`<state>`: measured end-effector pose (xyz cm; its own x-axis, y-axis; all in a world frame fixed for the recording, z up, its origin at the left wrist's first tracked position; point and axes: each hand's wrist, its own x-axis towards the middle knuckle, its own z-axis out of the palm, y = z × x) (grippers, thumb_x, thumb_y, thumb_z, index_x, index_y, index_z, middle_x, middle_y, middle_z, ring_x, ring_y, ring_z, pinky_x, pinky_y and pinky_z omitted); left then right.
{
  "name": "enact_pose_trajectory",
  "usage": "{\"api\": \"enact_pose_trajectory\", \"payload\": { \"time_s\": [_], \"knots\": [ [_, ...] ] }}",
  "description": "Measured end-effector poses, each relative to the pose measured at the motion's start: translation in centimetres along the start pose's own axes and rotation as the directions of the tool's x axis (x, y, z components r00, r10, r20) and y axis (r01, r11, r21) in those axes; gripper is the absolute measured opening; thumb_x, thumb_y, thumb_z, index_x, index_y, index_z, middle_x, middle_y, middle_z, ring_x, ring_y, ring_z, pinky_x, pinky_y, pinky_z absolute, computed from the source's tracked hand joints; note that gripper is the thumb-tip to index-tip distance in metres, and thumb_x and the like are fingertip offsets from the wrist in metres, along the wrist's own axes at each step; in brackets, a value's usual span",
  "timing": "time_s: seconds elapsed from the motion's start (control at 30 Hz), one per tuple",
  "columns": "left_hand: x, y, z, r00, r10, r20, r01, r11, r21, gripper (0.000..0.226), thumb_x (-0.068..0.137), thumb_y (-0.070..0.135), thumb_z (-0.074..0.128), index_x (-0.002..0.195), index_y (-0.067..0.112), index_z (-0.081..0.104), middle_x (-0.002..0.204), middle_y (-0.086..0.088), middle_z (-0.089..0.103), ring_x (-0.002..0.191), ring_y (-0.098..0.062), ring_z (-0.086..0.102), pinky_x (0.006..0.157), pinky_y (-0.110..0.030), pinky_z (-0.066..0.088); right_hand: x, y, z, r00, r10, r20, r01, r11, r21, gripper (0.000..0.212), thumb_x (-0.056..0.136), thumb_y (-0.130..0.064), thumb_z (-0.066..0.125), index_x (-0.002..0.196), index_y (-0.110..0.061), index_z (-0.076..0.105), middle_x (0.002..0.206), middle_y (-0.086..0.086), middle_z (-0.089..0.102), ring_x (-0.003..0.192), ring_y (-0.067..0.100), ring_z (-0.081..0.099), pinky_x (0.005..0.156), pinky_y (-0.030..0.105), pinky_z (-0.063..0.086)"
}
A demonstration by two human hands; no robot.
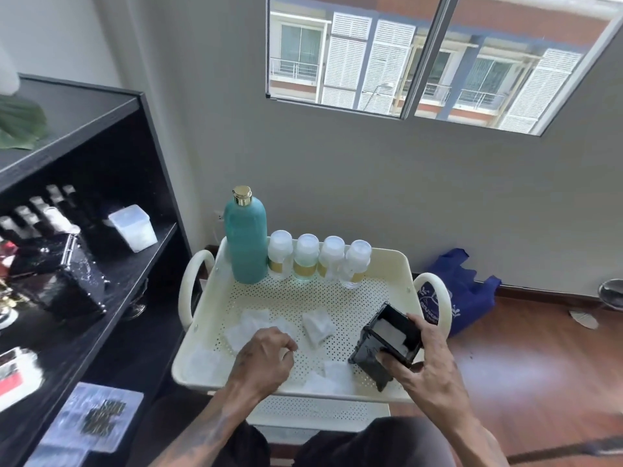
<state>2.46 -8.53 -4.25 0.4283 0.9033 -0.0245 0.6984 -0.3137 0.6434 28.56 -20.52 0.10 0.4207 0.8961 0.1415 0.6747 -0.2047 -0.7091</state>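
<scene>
My right hand [425,362] grips a small black box [387,342], tilted with its open mouth facing up and white pads inside. The box hangs over the right front of a cream perforated cart tray [377,288]. My left hand [266,358] hovers over the tray's front left with fingers curled, thumb and fingertips close together above white cotton pads [247,326]; whether it pinches one I cannot make out. More white pads lie loose on the tray, one folded near the middle [317,326] and some at the front [332,377].
A tall teal bottle with a gold cap [245,237] and several small clear bottles with white caps [318,261] line the tray's back. A black shelf unit [111,298] with boxes stands left. A blue bag [462,291] lies on the wood floor right.
</scene>
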Motion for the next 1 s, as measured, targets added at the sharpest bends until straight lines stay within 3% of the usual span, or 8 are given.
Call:
{"api": "enact_pose_trajectory", "payload": {
  "time_s": [0.17, 0.37, 0.47, 0.57, 0.7, 0.8, 0.9, 1.0],
  "knots": [
    [3.7, 3.7, 1.3, 0.963, 0.270, -0.024, -0.261, 0.947, 0.186, 0.025, 0.094, 0.022, 0.062, 0.118, 0.017, 0.069, 0.118, 0.002, 0.065, 0.113, -0.012, 0.056, 0.100, -0.033, 0.048, -0.1, -0.2, 0.1, 1.000, 0.000, -0.005, 0.000, 1.000, 0.006, 0.076, 0.067, -0.054, 0.077, 0.127, -0.064, 0.031, 0.120, -0.041, 0.041, 0.106, -0.010, 0.049, 0.084, 0.039, 0.054],
    [5.8, 2.4, 3.3, 0.982, 0.157, 0.104, -0.180, 0.944, 0.276, 0.018, 0.100, 0.013, 0.050, 0.108, 0.006, 0.065, 0.110, -0.003, 0.056, 0.099, -0.020, 0.059, 0.083, -0.033, 0.057, -0.4, -0.3, 0.0, 1.000, -0.023, -0.004, 0.023, 0.999, 0.035, 0.075, 0.070, -0.048, 0.078, 0.130, -0.054, 0.034, 0.119, -0.044, 0.040, 0.110, -0.018, 0.045, 0.085, 0.023, 0.048],
    [5.5, 2.8, 2.3, 0.996, 0.093, 0.016, -0.094, 0.990, 0.106, 0.017, 0.100, 0.018, 0.053, 0.087, 0.015, 0.065, 0.088, -0.001, 0.060, 0.070, -0.012, 0.057, 0.063, -0.030, 0.056, -0.5, -0.5, -0.1, 0.999, -0.045, -0.014, 0.045, 0.999, 0.022, 0.074, 0.072, -0.050, 0.075, 0.132, -0.052, 0.032, 0.118, -0.048, 0.034, 0.108, -0.030, 0.037, 0.078, 0.005, 0.036],
    [5.4, 6.1, -0.4, 0.981, 0.102, -0.164, -0.128, 0.980, -0.153, 0.010, 0.097, 0.026, 0.063, 0.087, 0.024, 0.063, 0.073, 0.006, 0.063, 0.058, -0.004, 0.057, 0.049, -0.018, 0.049, -0.5, -0.6, -0.1, 0.999, -0.038, -0.008, 0.039, 0.998, 0.056, 0.077, 0.073, -0.051, 0.076, 0.137, -0.045, 0.034, 0.120, -0.047, 0.033, 0.109, -0.027, 0.039, 0.083, 0.012, 0.040],
    [4.5, 12.4, -2.9, 0.899, 0.319, -0.300, -0.400, 0.877, -0.265, 0.016, 0.088, 0.028, 0.075, 0.099, 0.018, 0.068, 0.086, 0.011, 0.072, 0.076, 0.004, 0.066, 0.064, -0.005, 0.049, -0.4, -0.9, 0.0, 0.999, -0.040, -0.025, 0.042, 0.996, 0.083, 0.076, 0.072, -0.053, 0.074, 0.137, -0.038, 0.039, 0.118, -0.034, 0.042, 0.106, -0.006, 0.050, 0.084, 0.013, 0.042],
    [3.6, 15.1, -2.0, 0.850, 0.509, -0.138, -0.521, 0.850, -0.077, 0.015, 0.086, 0.030, 0.075, 0.095, 0.018, 0.073, 0.089, 0.009, 0.071, 0.086, 0.000, 0.058, 0.076, -0.011, 0.046, -0.5, -1.3, -0.2, 0.998, -0.045, -0.033, 0.048, 0.993, 0.104, 0.076, 0.070, -0.058, 0.072, 0.136, -0.040, 0.039, 0.121, -0.022, 0.048, 0.107, 0.001, 0.054, 0.083, 0.014, 0.042],
    [3.3, 15.7, -0.1, 0.858, 0.513, 0.020, -0.513, 0.856, 0.062, 0.017, 0.090, 0.034, 0.068, 0.094, 0.020, 0.075, 0.093, 0.006, 0.069, 0.094, -0.014, 0.052, 0.091, -0.038, 0.046, -0.7, -1.5, -0.6, 1.000, -0.028, -0.014, 0.030, 0.990, 0.135, 0.078, 0.065, -0.063, 0.067, 0.135, -0.039, 0.041, 0.125, -0.018, 0.052, 0.107, 0.004, 0.057, 0.086, 0.023, 0.048],
    [3.3, 16.1, 1.2, 0.849, 0.499, 0.176, -0.529, 0.809, 0.255, 0.037, 0.098, 0.047, 0.042, 0.092, 0.027, 0.073, 0.094, 0.012, 0.072, 0.092, -0.012, 0.042, 0.095, -0.037, 0.027, -0.7, -1.5, -0.6, 1.000, -0.026, 0.004, 0.026, 0.993, 0.117, 0.077, 0.073, -0.048, 0.072, 0.140, -0.026, 0.041, 0.129, -0.011, 0.052, 0.111, 0.008, 0.056, 0.092, 0.020, 0.043]
  ]
}}
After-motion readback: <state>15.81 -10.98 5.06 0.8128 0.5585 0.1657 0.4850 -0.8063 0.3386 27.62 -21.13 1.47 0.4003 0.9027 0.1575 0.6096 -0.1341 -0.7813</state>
